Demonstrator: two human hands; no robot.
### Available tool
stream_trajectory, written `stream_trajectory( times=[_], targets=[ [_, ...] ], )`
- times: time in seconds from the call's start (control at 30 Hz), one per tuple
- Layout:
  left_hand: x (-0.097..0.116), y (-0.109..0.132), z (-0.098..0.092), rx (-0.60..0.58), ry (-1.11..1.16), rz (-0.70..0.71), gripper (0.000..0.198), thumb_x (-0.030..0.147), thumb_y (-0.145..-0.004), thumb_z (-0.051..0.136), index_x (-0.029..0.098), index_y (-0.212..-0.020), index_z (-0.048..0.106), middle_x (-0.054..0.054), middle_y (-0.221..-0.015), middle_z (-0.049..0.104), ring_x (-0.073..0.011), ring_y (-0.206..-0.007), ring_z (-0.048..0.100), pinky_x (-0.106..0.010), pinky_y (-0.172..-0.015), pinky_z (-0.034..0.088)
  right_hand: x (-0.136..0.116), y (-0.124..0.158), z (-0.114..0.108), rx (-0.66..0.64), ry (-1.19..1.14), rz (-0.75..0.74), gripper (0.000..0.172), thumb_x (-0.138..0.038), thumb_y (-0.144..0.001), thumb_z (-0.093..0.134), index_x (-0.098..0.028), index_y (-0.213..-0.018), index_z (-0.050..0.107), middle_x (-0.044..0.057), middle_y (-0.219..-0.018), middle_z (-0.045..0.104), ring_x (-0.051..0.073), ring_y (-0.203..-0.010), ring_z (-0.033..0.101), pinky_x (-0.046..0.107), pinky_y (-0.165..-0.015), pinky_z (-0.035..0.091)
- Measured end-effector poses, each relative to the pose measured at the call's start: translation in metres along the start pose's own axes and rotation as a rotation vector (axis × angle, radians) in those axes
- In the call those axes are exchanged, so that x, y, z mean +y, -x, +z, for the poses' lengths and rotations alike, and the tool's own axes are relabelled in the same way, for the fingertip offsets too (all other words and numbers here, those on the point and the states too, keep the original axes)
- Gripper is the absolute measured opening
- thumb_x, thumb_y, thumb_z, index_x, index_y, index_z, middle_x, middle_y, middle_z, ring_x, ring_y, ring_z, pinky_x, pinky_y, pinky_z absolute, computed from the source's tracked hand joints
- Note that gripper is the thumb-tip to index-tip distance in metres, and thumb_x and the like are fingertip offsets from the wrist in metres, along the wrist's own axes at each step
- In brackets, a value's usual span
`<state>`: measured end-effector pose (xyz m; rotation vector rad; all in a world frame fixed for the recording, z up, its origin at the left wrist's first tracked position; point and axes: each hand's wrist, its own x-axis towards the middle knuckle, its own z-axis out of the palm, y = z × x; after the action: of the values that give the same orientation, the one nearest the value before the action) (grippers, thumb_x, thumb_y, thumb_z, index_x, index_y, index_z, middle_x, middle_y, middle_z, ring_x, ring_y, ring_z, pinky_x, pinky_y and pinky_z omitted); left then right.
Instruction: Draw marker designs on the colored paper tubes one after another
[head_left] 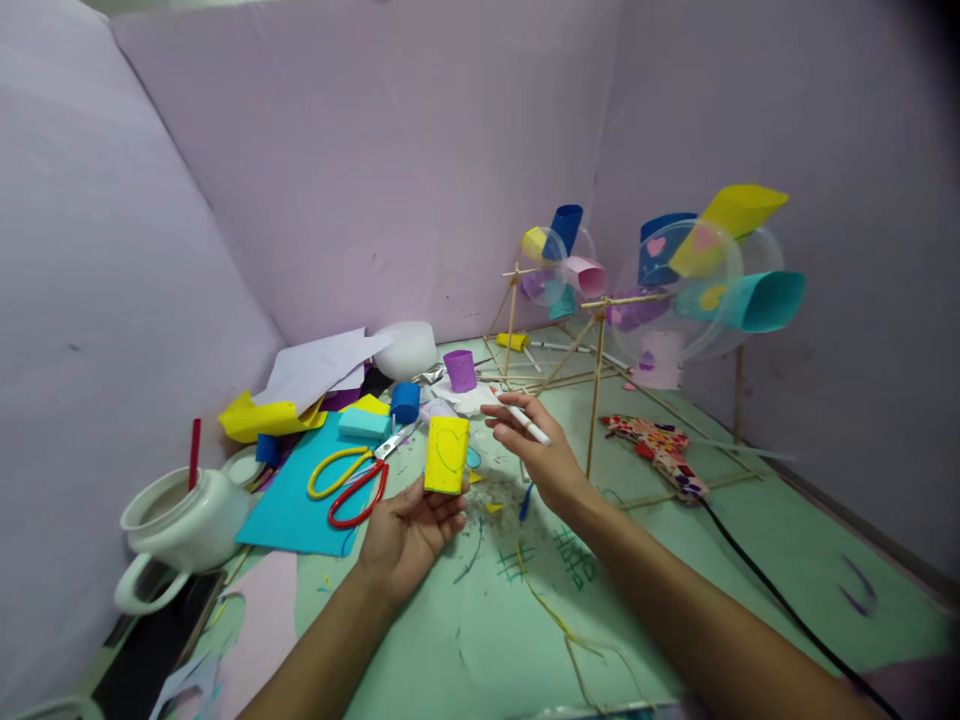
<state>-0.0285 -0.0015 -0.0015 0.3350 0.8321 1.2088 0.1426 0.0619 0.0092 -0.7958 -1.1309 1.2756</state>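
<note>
Yellow paper tube (447, 455), light and easily crushed, stands upright in my left hand (409, 530), fingers closed lightly round its base, just right of the scissors (358, 475); my right hand (541, 450), beyond the tube, pinches a white pen (527, 422)

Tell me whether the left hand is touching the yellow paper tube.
Touching. The head view shows the left hand palm-up, its fingertips against the bottom edge of the upright yellow paper tube, holding it up.
</note>
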Motion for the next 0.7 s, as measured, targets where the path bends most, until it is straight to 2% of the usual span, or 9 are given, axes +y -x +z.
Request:
stream_trajectory(
  times=[0.07,0.13,0.23,0.43,0.7],
  targets=[
    [-0.004,0.000,0.000,0.016,-0.065,0.100,0.025,0.019,-0.076,0.063,0.009,-0.099,0.065,-0.014,-0.091,0.071,-0.0208,-0.078,0.067,-0.031,-0.069,0.053,0.001,0.004,0.004,-0.040,0.009,0.048,0.040,-0.029,-0.066,0.069,-0.025,-0.101,0.051,0.006,-0.109,0.065,0.022,-0.100,0.062,0.043,-0.092,0.045],
    [-0.008,-0.001,-0.001,0.034,-0.168,0.219,0.041,0.017,-0.066,0.074,0.013,-0.105,0.063,-0.011,-0.098,0.070,-0.0212,-0.085,0.066,-0.031,-0.073,0.052,0.002,0.007,0.007,-0.077,0.021,0.079,0.042,-0.029,-0.066,0.070,-0.026,-0.103,0.050,0.007,-0.114,0.063,0.022,-0.102,0.061,0.043,-0.091,0.046],
    [-0.012,-0.001,-0.001,0.076,-0.313,0.329,0.058,0.020,-0.055,0.080,0.012,-0.109,0.060,-0.013,-0.107,0.068,-0.0243,-0.092,0.064,-0.033,-0.078,0.050,0.001,0.010,0.009,-0.116,0.036,0.105,0.045,-0.029,-0.067,0.070,-0.026,-0.106,0.048,0.008,-0.120,0.060,0.023,-0.106,0.060,0.044,-0.091,0.046],
    [-0.009,-0.003,0.000,0.188,-0.483,0.408,0.061,0.023,-0.048,0.081,0.011,-0.103,0.059,-0.015,-0.104,0.068,-0.0277,-0.092,0.065,-0.038,-0.080,0.050,-0.004,0.012,0.009,-0.101,0.050,0.027,0.041,-0.031,-0.069,0.070,-0.025,-0.103,0.049,0.008,-0.113,0.063,0.023,-0.104,0.060,0.044,-0.092,0.046],
    [-0.008,-0.002,0.000,0.163,-0.543,0.445,0.054,0.022,-0.049,0.081,0.013,-0.098,0.060,-0.013,-0.101,0.068,-0.0272,-0.090,0.065,-0.036,-0.077,0.050,-0.004,0.015,0.010,-0.168,0.073,0.093,0.046,-0.034,-0.068,0.072,-0.026,-0.105,0.047,0.007,-0.118,0.059,0.025,-0.112,0.056,0.043,-0.090,0.048]
  ],
)
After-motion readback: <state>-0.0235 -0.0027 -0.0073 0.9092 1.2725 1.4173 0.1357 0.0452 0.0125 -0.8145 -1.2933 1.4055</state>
